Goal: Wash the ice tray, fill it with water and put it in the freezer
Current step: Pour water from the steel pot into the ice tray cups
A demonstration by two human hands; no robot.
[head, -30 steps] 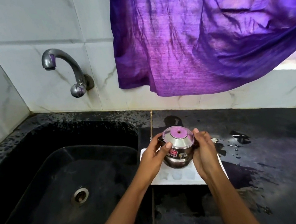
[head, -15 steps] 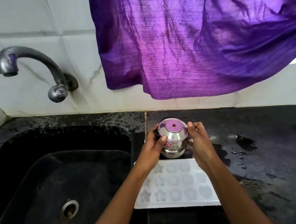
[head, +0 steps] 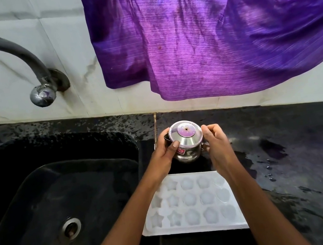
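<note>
Both of our hands were closed around a small steel pot (head: 187, 142) with a domed lid. Our left hand (head: 165, 157) wrapped its left side with the thumb laid on the lid's slope. Our right hand (head: 216, 147) curled its fingers against the right side, near the lid's rim. We could not tell whether the pot stood on the wet black counter (head: 295, 132) or hung just above it.

The white ice tray (head: 194, 226) lay flat on the counter just in front of the pot and between our forearms, with its left edge at the rim of the black sink (head: 42, 204). Its star and flower moulds faced up; whether they held any water, we could not tell.

We judged that washing was behind us and the filling step was in hand, with the pot as our likely water source rather than the tap (head: 8, 53), which ran dry over the sink. The freezer step was not yet begun.

The next move, as we saw it, called for lifting the lid off with one hand, keeping a firm hold of the pot with the other, and tipping it slowly over the moulds. A thin stream would fill each one without flooding the counter. The tray would then need a level carry.
</note>
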